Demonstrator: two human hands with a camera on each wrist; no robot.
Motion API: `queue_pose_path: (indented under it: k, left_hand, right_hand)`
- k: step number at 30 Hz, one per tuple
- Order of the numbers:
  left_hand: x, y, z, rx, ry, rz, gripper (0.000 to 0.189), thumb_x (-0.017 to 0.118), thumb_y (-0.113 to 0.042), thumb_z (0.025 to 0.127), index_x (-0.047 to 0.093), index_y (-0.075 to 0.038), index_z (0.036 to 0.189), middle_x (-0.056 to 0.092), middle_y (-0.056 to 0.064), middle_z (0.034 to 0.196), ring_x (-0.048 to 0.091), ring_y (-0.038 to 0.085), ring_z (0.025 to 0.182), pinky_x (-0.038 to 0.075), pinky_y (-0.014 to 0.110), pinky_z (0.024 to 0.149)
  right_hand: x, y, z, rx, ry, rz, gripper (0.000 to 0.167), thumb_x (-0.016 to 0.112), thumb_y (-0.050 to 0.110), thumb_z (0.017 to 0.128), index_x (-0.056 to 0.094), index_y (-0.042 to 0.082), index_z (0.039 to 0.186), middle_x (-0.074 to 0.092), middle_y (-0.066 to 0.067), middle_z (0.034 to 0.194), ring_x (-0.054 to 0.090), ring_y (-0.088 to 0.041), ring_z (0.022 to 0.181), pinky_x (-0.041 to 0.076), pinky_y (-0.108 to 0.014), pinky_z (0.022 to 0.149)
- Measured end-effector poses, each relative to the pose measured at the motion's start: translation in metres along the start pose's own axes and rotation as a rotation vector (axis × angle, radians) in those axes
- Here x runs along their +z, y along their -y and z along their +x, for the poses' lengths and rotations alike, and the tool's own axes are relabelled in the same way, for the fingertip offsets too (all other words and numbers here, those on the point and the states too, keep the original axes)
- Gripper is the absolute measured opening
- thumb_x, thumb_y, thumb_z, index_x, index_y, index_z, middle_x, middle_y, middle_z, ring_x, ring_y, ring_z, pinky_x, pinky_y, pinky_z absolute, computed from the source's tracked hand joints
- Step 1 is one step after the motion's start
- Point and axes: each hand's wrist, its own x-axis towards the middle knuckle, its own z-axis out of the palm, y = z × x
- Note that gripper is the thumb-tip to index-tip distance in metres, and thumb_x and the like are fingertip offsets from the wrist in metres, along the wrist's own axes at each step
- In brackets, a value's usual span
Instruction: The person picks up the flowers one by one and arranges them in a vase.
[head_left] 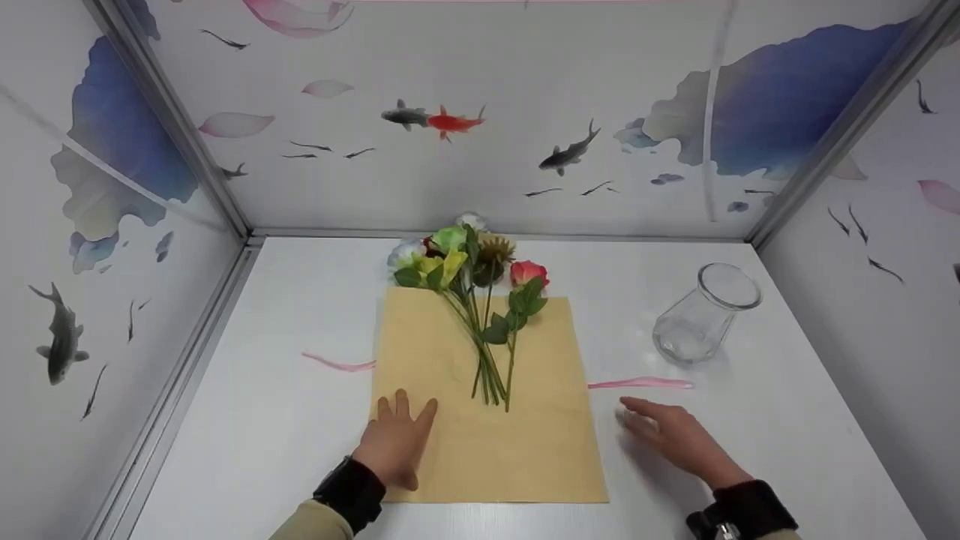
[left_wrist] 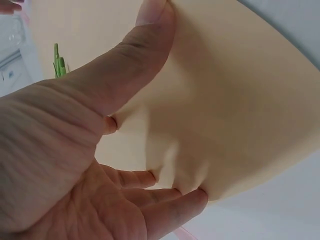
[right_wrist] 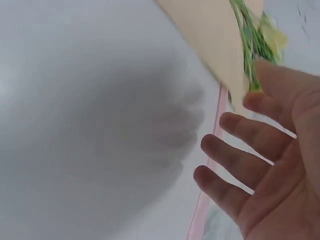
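While L hand (head_left: 394,442) at paper (head_left: 517,461) edge, R hand (head_left: 681,436) apart, over tbl (head_left: 810,420).

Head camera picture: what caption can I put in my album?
Flowers lie partly on brown paper, left hand touching it, right hand near pink ribbon.

Right hand (right_wrist: 285,180) hovers, fingers (right_wrist: 235,158) parted, above white table (right_wrist: 55,30)! Pink ribbon (right_wrist: 199,217) runs behind fingers, soft shadow (right_wrist: 150,120) alongside. Up top: tan paper (right_wrist: 207,35), green stems (right_wrist: 246,37) lying across, yellow bloom (right_wrist: 274,41) beyond.

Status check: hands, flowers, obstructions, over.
Left hand on brown paper, fingers spread. Right hand holding nothing. Flowers partly on paper. Nothing visibly blocking; jar aside.
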Motion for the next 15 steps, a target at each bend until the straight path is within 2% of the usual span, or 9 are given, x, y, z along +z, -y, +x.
queue_pose_path:
  k: [2,4,6,7,9,11,13,15]
  left_hand:
    - [0.002,0.001,0.001,0.004,-0.007,0.002,0.120,0.103,-0.020,0.051,0.042,-0.009,0.154,0.036,0.042,0.147,0.040,0.066,0.130,0.053,0.064,0.086]
    - [0.001,0.001,0.001,0.003,-0.004,0.004,0.121,0.104,-0.021,0.051,0.042,-0.010,0.154,0.036,0.042,0.147,0.040,0.065,0.131,0.054,0.063,0.086]
    - [0.000,0.000,0.001,0.001,-0.004,0.005,0.121,0.104,-0.021,0.050,0.042,-0.010,0.154,0.036,0.042,0.147,0.040,0.065,0.130,0.054,0.063,0.086]
    - [0.000,0.000,0.001,-0.001,-0.001,0.006,0.121,0.104,-0.021,0.050,0.042,-0.010,0.154,0.036,0.042,0.147,0.040,0.065,0.131,0.054,0.062,0.087]
    - [-0.001,-0.001,0.001,-0.003,-0.002,0.007,0.121,0.104,-0.020,0.050,0.043,-0.010,0.154,0.037,0.042,0.147,0.040,0.065,0.131,0.054,0.062,0.087]
    - [-0.001,-0.001,0.001,-0.005,-0.007,0.006,0.120,0.104,-0.019,0.050,0.044,-0.010,0.153,0.037,0.042,0.147,0.040,0.065,0.130,0.054,0.062,0.086]
    - [0.000,0.000,0.001,-0.007,-0.009,0.012,0.120,0.103,-0.019,0.050,0.044,-0.010,0.153,0.037,0.042,0.147,0.041,0.065,0.130,0.054,0.061,0.086]
    - [0.002,0.001,0.002,-0.007,-0.014,0.023,0.120,0.103,-0.020,0.050,0.044,-0.010,0.153,0.038,0.041,0.146,0.041,0.064,0.129,0.055,0.060,0.085]
  right_hand:
    - [-0.014,-0.011,-0.003,0.119,-0.112,0.023,0.033,0.062,0.022,0.103,0.066,0.003,0.130,0.077,-0.012,0.108,0.072,-0.029,0.099,0.057,-0.041,0.081]
    - [-0.026,-0.023,-0.007,0.226,-0.270,0.053,0.027,0.062,0.024,0.103,0.065,0.003,0.121,0.076,-0.009,0.089,0.072,-0.022,0.079,0.052,-0.032,0.066]
    - [-0.036,-0.032,-0.011,0.327,-0.464,0.082,0.026,0.063,0.026,0.102,0.059,0.003,0.114,0.069,-0.006,0.080,0.062,-0.014,0.066,0.042,-0.025,0.058]
    - [-0.041,-0.036,-0.012,0.371,-0.552,0.112,0.029,0.064,0.028,0.101,0.055,0.003,0.114,0.065,-0.005,0.081,0.057,-0.012,0.066,0.039,-0.024,0.057]
    - [-0.048,-0.044,-0.012,0.433,-0.704,0.201,0.042,0.068,0.028,0.097,0.046,0.002,0.121,0.055,-0.007,0.095,0.055,-0.015,0.076,0.039,-0.023,0.062]
    - [-0.056,-0.050,-0.010,0.486,-0.768,0.310,0.065,0.072,0.031,0.094,0.034,0.004,0.140,0.045,-0.012,0.119,0.050,-0.021,0.100,0.040,-0.025,0.078]
    - [-0.064,-0.057,-0.007,0.524,-0.732,0.442,0.093,0.073,0.036,0.093,0.010,0.011,0.157,0.030,-0.014,0.142,0.038,-0.031,0.129,0.039,-0.033,0.099]
    - [-0.073,-0.063,-0.005,0.550,-0.665,0.546,0.110,0.073,0.042,0.093,-0.012,0.022,0.160,0.008,-0.014,0.160,0.016,-0.037,0.149,0.029,-0.044,0.115]
